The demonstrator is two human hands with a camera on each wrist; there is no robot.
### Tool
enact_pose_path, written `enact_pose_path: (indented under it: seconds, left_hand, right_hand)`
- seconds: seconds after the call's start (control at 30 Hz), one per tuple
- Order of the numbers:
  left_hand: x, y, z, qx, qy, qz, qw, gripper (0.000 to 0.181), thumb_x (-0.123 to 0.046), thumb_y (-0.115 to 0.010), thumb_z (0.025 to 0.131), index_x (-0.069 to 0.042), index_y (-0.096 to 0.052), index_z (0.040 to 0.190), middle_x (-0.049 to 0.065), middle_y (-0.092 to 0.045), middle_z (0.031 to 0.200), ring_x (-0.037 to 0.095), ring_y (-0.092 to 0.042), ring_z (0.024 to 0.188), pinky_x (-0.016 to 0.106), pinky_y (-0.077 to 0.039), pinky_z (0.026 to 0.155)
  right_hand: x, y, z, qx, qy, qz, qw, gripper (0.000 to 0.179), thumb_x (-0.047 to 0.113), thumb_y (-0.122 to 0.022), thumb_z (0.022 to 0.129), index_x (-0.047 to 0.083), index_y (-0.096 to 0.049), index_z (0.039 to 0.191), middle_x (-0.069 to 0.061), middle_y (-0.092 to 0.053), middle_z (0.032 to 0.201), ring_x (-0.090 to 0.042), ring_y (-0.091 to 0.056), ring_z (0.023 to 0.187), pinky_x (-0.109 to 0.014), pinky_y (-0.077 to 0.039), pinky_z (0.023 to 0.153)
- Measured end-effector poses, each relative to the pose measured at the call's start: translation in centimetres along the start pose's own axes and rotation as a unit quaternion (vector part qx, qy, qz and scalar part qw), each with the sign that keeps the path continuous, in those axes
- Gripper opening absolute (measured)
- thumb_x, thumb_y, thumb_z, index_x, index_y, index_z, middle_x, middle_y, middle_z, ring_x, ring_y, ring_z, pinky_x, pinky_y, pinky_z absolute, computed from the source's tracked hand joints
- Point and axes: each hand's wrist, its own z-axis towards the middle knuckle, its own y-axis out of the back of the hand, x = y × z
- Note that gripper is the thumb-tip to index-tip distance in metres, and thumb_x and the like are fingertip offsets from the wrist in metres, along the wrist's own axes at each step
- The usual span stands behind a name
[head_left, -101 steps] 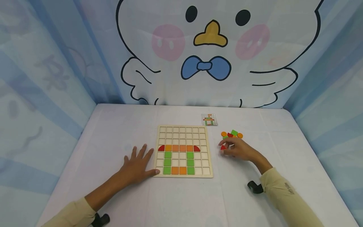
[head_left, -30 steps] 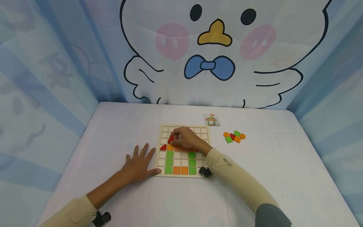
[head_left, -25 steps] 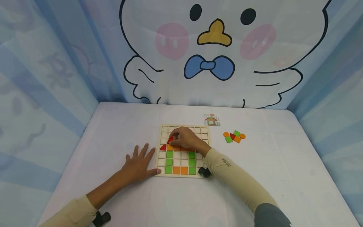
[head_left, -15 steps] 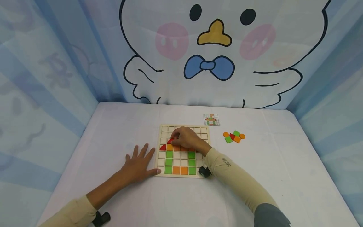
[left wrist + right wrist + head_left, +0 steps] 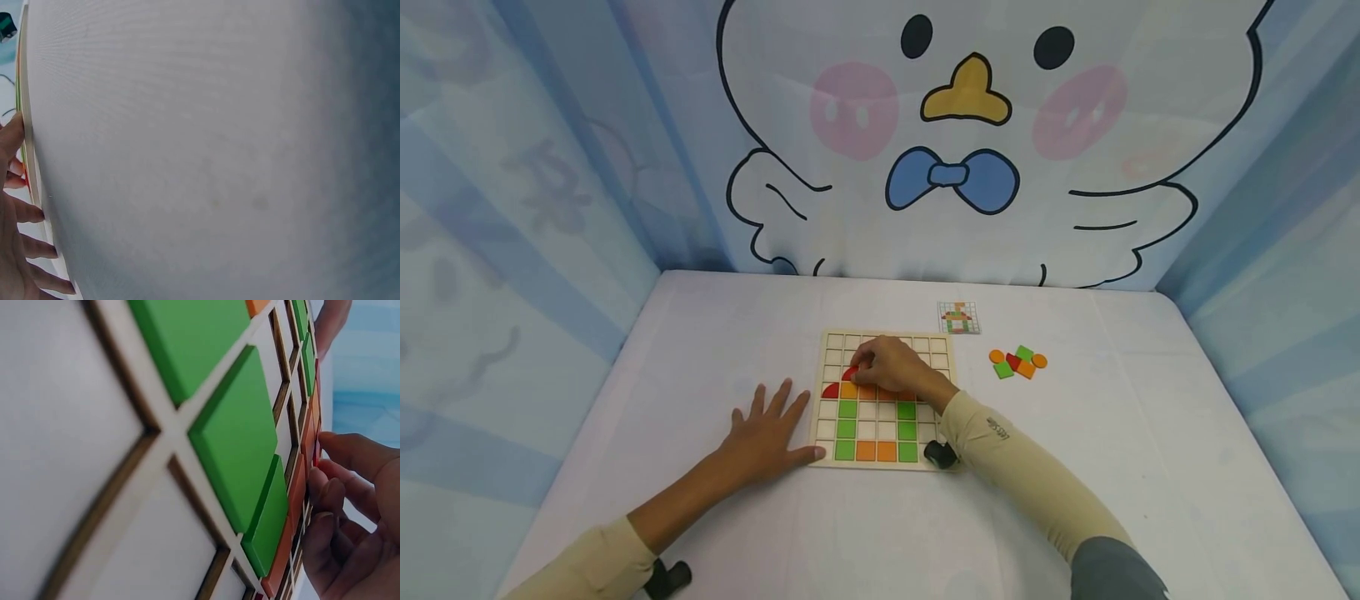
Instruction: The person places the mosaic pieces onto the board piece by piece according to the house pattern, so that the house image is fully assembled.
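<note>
My left hand (image 5: 765, 442) lies on the table with fingers spread, its thumb on the lower-left corner of the wooden grid board (image 5: 850, 467). Over the board's upper half, my right hand (image 5: 891, 364) pinches a red quarter-round tile (image 5: 849, 374) between thumb and fingertips. That tile sits in the row above the orange ones, up and right of another red quarter-round tile (image 5: 830, 390). In the right wrist view, the fingers (image 5: 356, 453) are down against the board, near the orange tiles (image 5: 297, 487); green tiles (image 5: 234, 437) fill nearer cells. My right hand hides part of the orange row.
A small pattern card (image 5: 958, 317) lies behind the board's upper-right corner. Right of the board is a loose group of green, orange and red tiles, among them an orange disc (image 5: 1039, 361). A curtain (image 5: 955, 242) hangs behind the table's back edge.
My right hand has moved left from the loose tiles to the board, bringing the red tile. Over the last second that tile has settled slightly lower. My left hand stays in place.
</note>
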Motion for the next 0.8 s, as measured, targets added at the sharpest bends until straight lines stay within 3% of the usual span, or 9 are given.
enact_pose_path:
  seconds: [0.33,0.8]
  left_hand:
    - [0.0,-0.2,0.0,-0.005,-0.006,0.002,1.0,0.094,-0.065,-0.067,0.084,-0.014,-0.035,0.157,0.021,-0.022,0.165,0.06,-0.017,0.146,0.084,-0.027,0.099]
    - [-0.2,-0.1,-0.2,-0.009,-0.004,-0.006,0.9999,0.093,-0.062,-0.068,0.084,-0.013,-0.035,0.157,0.022,-0.021,0.165,0.06,-0.016,0.146,0.084,-0.025,0.1]
  right_hand:
    - [-0.9,1.6,-1.5,-0.006,0.009,0.007,0.9999,0.029,0.027,-0.075,0.092,0.015,-0.071,0.118,0.004,-0.068,0.092,-0.014,-0.056,0.086,-0.034,-0.047,0.084]
    - [-6.3,5.8,-5.5,-0.049,0.016,0.025,0.9984,0.029,0.026,-0.075,0.091,0.01,-0.072,0.115,-0.001,-0.068,0.098,-0.014,-0.054,0.073,-0.028,-0.047,0.067]
